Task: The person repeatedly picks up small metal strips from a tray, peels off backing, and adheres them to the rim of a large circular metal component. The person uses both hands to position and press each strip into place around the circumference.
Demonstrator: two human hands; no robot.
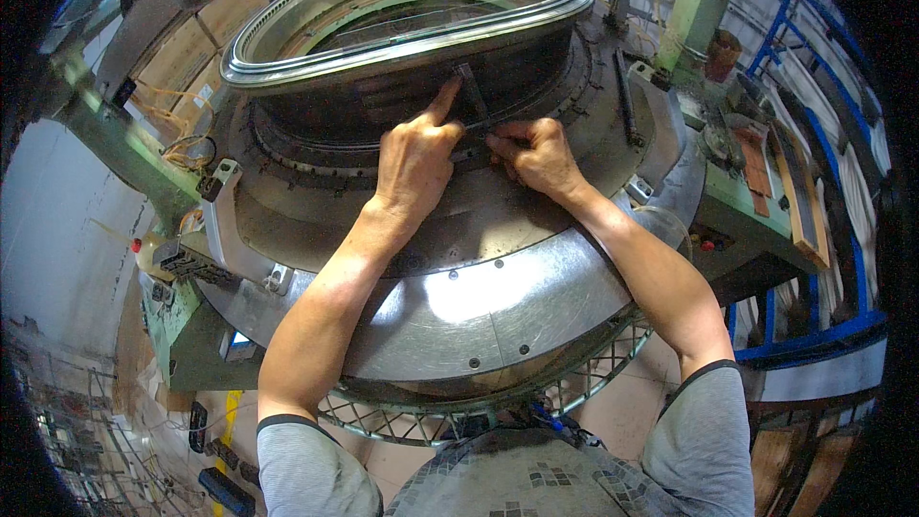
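Observation:
A narrow dark metal bar [472,91] stands slightly tilted against the dark outer wall of a large round machine drum [325,107]. My left hand [416,161] has its index finger stretched up, the tip at the bar's upper left edge. Its other fingers are bent and partly hidden, the thumb out of sight. Close to the bar's lower end, my right hand [538,158] has thumb and index finger pinched together. Whatever lies in that pinch is too small or covered to make out. Both forearms reach over the machine's wide metal ring [450,297].
The drum's toothed metal rim [407,72] rises beyond my hands. A dark rod [627,96] lies on the ring at right. Green machine legs [144,148] flank the ring, with a blue rack [814,340] at the far right. Cardboard boxes [182,62] stand behind at left.

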